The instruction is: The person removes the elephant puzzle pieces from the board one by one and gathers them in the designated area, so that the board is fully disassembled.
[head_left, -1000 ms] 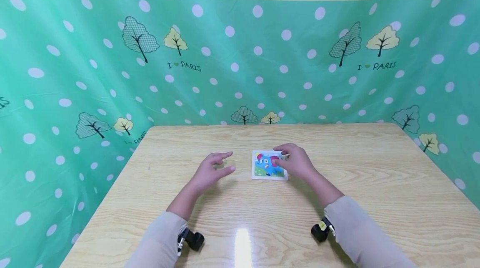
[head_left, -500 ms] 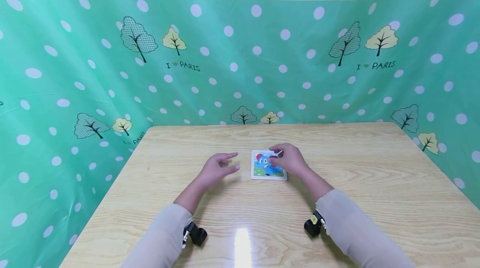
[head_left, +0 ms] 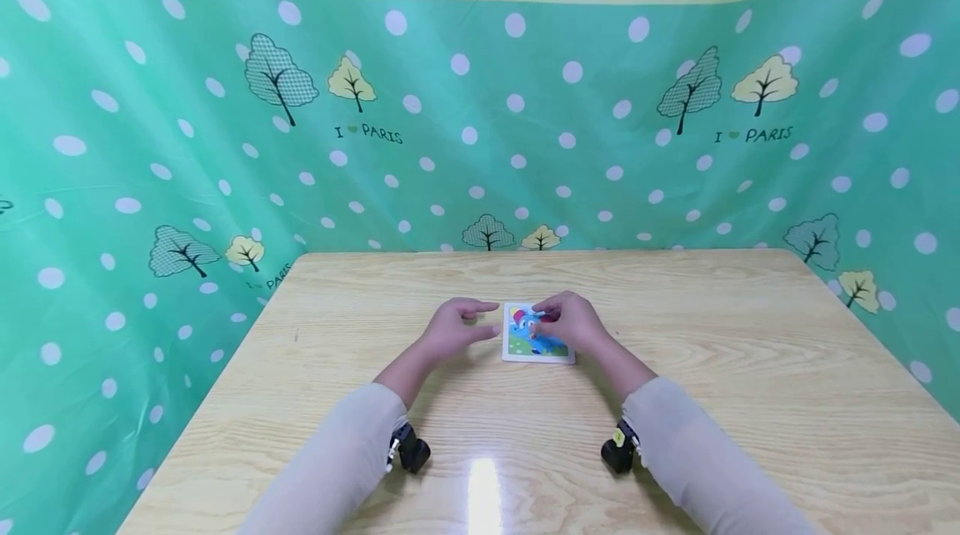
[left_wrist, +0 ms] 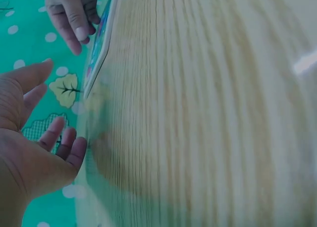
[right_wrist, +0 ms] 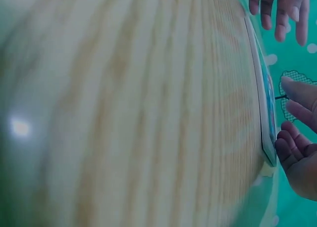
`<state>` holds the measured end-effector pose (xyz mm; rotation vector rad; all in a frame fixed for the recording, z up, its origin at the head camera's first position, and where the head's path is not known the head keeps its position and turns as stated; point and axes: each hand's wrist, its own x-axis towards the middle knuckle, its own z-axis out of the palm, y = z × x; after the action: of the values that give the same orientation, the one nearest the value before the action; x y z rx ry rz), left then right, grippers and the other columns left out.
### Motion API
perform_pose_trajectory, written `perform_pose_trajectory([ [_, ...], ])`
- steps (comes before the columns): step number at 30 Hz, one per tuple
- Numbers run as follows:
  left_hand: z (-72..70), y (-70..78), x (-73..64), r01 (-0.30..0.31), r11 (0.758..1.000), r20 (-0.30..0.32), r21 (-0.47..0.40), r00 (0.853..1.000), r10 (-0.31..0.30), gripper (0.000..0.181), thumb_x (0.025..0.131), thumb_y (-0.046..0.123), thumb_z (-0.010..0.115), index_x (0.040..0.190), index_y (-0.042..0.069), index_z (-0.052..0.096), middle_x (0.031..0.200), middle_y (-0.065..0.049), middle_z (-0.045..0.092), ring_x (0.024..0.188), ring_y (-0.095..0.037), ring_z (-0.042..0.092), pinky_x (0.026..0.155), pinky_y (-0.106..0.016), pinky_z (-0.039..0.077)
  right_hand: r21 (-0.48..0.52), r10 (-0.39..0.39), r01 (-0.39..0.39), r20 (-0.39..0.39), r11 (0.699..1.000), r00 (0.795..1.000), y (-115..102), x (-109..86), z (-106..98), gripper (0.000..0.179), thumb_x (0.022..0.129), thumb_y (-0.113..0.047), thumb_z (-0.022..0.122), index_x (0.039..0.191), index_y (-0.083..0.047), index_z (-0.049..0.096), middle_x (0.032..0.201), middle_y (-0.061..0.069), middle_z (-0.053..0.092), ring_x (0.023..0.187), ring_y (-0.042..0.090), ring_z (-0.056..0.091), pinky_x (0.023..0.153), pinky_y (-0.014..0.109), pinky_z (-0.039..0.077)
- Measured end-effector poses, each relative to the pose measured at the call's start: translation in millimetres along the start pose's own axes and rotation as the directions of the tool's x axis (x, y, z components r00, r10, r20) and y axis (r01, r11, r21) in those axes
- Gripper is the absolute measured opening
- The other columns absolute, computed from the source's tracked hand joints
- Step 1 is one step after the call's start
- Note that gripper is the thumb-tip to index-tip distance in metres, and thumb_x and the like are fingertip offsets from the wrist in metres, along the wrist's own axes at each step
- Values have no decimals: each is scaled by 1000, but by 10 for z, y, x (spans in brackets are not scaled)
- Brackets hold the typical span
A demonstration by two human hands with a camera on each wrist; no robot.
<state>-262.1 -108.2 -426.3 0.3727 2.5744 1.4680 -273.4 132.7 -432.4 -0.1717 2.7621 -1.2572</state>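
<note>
Here's the elephant board [head_left: 528, 347], flat on the table [head_left: 480, 410] nearer its far edge, wood running broad to both sides and in front, with a dotted green curtain [head_left: 480, 102] rising behind. The left hand [head_left: 452, 330] hovers just beside the board's left edge, grip wide; the right hand [head_left: 577, 324] blocks the board's right part, grip parted too, though whether those 2 fingertips touch I can't tell!
</note>
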Motion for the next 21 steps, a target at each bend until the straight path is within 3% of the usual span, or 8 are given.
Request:
perform_pose_trajectory([
  [9,76,29,180,29,999,43,28,999,-30,49,88,21,84,135,16,71,145,-13,57,129,-34,56,105,-50,49,-34,0,0,7,999,1000,20,42,27,36,89,-16,84,121,-4,76,112,11,66,100,26,60,92,42,53],
  [14,88,8,284,46,997,62,57,997,-50,55,87,21,86,139,18,67,146,-13,58,132,-33,55,110,-48,45,-58,7,-6,11,998,1000,6,53,43,39,87,-18,86,122,-3,75,112,11,66,99,25,59,91,42,53],
  [21,72,-25,371,31,993,90,110,995,-41,57,86,19,87,140,17,67,144,-14,59,131,-33,55,110,-48,45,-69,16,-15,8,997,1000,-11,73,73,42,87,-20,87,123,-1,75,116,12,66,105,27,60,97,45,52],
])
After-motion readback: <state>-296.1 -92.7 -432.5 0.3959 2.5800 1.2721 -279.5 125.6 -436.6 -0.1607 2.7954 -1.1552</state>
